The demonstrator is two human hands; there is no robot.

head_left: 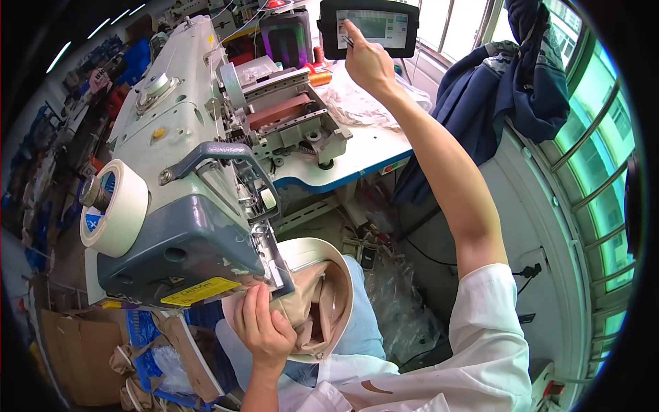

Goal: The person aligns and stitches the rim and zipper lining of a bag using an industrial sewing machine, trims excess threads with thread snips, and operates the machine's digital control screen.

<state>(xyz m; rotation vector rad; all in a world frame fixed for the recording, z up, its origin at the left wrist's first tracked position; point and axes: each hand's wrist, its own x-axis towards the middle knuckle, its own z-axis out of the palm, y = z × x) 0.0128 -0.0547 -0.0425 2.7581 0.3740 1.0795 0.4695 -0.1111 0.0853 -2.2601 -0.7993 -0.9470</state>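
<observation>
My right hand [371,65] reaches up to a control panel touchscreen [374,29], index finger stretched onto its left side. A small metal tool [348,40] pokes out from its curled fingers; its kind is too small to make out. My left hand [264,326] lies against a beige fabric piece [336,295] with a round, stiff cream rim, its fingers pressed together at the cloth's edge. That piece hangs under the end of the sewing machine head [199,240], beside its metal presser parts [272,268]. Part of the cloth is hidden behind the hand and machine.
A roll of cream tape [120,209] is mounted on the machine's left side. Behind stands a metal mechanism [295,117] on a blue-edged table [374,147]. A dark jacket [480,89] hangs right. Plastic bags [405,295] and a cardboard box [79,353] lie below.
</observation>
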